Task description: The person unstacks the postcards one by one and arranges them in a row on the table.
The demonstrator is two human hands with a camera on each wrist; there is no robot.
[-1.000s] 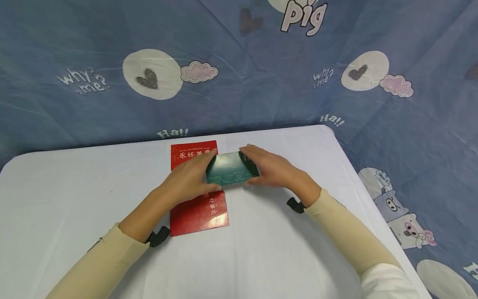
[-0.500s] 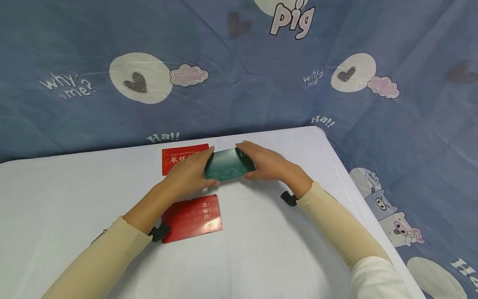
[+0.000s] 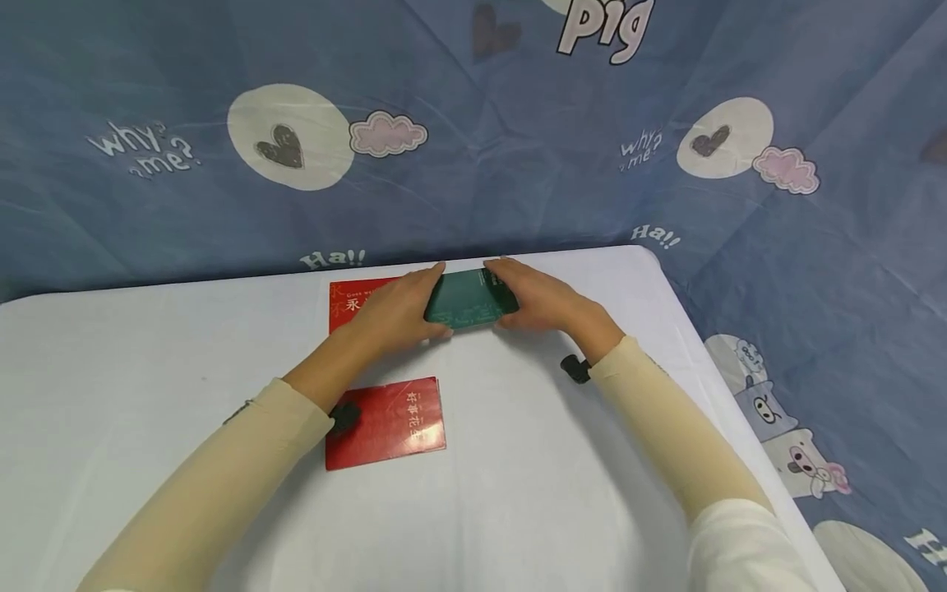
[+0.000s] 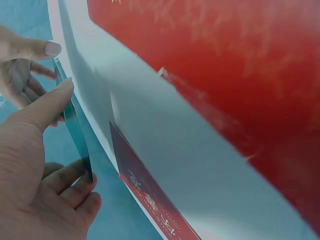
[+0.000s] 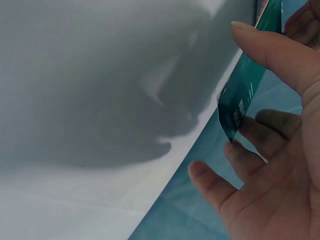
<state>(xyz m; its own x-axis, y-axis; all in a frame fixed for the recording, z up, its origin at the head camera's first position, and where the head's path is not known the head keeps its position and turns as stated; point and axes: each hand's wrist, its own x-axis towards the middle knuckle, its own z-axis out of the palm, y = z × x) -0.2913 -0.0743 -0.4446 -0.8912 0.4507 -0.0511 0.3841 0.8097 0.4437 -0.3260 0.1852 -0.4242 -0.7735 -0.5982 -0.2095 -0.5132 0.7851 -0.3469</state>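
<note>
A thin green card (image 3: pixel 468 301) with pale print is raised over the far part of the table, spanning both hands. My left hand (image 3: pixel 392 314) pinches its left end, thumb on the near edge and fingers on the far one. The right hand (image 3: pixel 547 298) has the other end in a similar pinch. In the right wrist view, the dark end of the green card (image 5: pixel 242 92) sits between thumb and fingertips. Behind my left hand lies a red card (image 3: pixel 344 308), partly covered by it. Nearer lies another red card (image 3: pixel 392 427), overlapped by the black left wrist camera.
A white cloth covers the table (image 3: pixel 518 460), whose far edge runs close behind the hands. Beyond it hangs a blue printed curtain (image 3: pixel 473 189), which also falls along the right side.
Both hands have carried the green card away from me, toward the far edge and a little to the right. The gap to the nearer red card has widened. The grips look the same.
</note>
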